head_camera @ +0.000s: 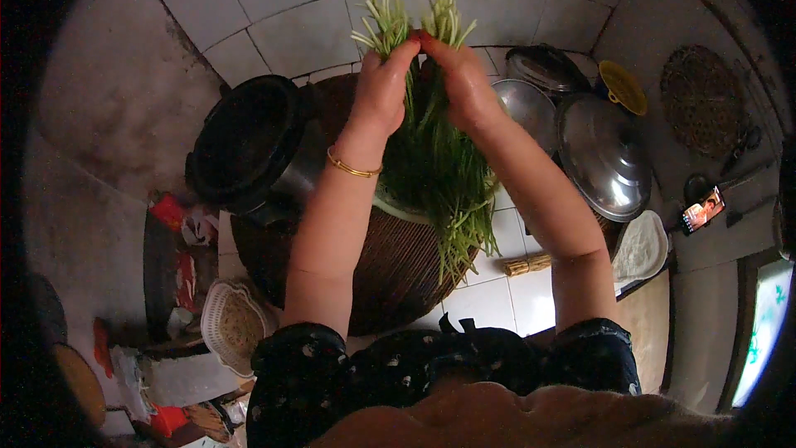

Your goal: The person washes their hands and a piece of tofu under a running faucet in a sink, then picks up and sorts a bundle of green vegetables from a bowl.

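Both hands are raised over a round dark woven lid. My left hand (pixel 382 87) grips one bunch of long thin green-stemmed vegetables, pale cut ends up; a gold bangle (pixel 353 166) is on that wrist. My right hand (pixel 461 82) holds a second bunch, and the two thumbs meet between them. The dark green leaves (pixel 429 155) hang down over a pale bowl or basket (pixel 404 211), with paler stems (pixel 466 230) hanging past its rim. Beneath lies the slatted woven lid (pixel 398 267). The bowl's inside is mostly hidden by the greens.
A black pot (pixel 245 140) stands left. At right are a metal lid (pixel 606 155), a yellow strainer (pixel 623 87), a tray of white powder (pixel 642 246) and a tied bundle of sticks (pixel 527 264). A white plastic basket (pixel 233 326) is at lower left.
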{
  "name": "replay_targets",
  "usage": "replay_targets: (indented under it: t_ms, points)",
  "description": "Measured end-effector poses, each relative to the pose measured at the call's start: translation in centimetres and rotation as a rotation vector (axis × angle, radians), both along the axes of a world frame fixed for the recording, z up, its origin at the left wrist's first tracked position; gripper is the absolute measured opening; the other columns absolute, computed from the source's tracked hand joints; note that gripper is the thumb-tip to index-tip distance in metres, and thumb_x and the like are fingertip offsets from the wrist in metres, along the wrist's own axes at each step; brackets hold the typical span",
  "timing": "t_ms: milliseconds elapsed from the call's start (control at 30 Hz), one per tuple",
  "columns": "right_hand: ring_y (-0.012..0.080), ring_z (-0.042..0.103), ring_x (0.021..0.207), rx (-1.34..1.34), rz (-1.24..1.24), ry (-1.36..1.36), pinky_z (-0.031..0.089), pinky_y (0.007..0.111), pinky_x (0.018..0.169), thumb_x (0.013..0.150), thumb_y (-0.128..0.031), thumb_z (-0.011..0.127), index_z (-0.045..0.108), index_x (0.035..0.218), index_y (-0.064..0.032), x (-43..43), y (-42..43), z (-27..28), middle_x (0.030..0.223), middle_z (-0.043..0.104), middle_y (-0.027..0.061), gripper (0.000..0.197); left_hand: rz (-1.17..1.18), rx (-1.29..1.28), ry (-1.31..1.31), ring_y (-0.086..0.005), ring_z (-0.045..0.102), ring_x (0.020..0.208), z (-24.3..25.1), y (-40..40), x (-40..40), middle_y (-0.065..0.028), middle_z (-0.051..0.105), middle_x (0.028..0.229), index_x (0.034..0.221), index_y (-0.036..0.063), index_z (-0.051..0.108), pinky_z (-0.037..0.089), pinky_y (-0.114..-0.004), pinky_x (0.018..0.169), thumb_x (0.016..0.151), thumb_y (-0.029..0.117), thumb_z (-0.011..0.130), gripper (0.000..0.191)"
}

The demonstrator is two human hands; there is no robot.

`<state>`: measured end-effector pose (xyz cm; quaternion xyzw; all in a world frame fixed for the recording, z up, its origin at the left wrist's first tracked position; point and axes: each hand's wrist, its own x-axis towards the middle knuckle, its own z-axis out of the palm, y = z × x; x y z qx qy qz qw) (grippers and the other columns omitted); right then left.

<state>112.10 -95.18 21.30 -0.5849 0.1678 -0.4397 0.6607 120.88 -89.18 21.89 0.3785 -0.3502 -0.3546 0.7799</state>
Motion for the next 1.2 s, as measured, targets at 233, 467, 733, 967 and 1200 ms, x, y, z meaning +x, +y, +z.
replay_targets:
  t_ms: [233, 467, 733, 967, 1200]
  points:
    - [0.018, 0.052, 0.083, 0.174, 0.041, -0.097, 0.041, 0.03, 0.076, 0.086, -0.028, 0.051, 0.054, 0.104, -0.0003, 1.0, -0.3, -1.7, 0.095, 0.059, 0.0091, 0.033, -0.081, 0.069, 0.075, -0.0142, 0.05, 0.099, -1.9, 0.3, -0.2, -0.0041, 0.056, 0.106, 0.104, 0.0032, 0.056, 0.04, -0.028, 0.084, 0.083, 0.017, 0.057, 0.025]
    - [0.0188, 0.052, 0.086, 0.294, 0.186, -0.119, 0.043, 0.031, 0.075, 0.088, -0.028, 0.05, 0.048, 0.111, -0.0015, 1.5, -0.7, -1.7, 0.095, 0.057, 0.009, 0.036, -0.227, -0.004, -0.698, -0.0156, 0.052, 0.094, -4.3, 0.2, 3.8, -0.0054, 0.056, 0.103, 0.103, -0.0009, 0.054, 0.041, -0.029, 0.083, 0.076, 0.012, 0.057, 0.03]
    - [0.0133, 0.053, 0.087, 0.061, 0.023, -0.04, 0.042, 0.028, 0.078, 0.09, -0.036, 0.046, 0.052, 0.109, -0.0039, 0.8, 1.7, -0.4, 0.097, 0.056, 0.0049, 0.038, -0.248, 0.047, -0.677, -0.0158, 0.051, 0.096, -2.1, 0.9, 2.5, -0.0081, 0.057, 0.103, 0.109, -0.0027, 0.049, 0.042, -0.028, 0.083, 0.07, 0.011, 0.061, 0.043]
    - [0.0215, 0.047, 0.106, -0.617, 0.067, 0.205, 0.037, 0.031, 0.092, 0.085, -0.033, 0.052, 0.042, 0.126, -0.0039, 0.4, 0.0, 1.4, 0.117, 0.051, 0.0134, 0.051, -0.144, -0.127, -0.653, -0.0161, 0.052, 0.1, -2.0, 1.0, 1.9, -0.0071, 0.056, 0.105, 0.112, -0.0004, 0.049, 0.043, -0.03, 0.085, 0.072, 0.004, 0.063, 0.043]
    - [0.0321, 0.045, 0.095, -0.929, 0.17, -0.077, 0.036, 0.041, 0.086, 0.092, -0.039, 0.034, 0.045, 0.108, -0.0001, 1.4, -0.9, 4.3, 0.105, 0.047, 0.0196, 0.043, 0.312, 0.022, -1.167, -0.0276, 0.056, 0.104, 0.7, 1.1, 3.8, -0.0114, 0.057, 0.113, 0.114, 0.001, 0.054, 0.045, -0.036, 0.088, 0.077, 0.011, 0.064, 0.04]
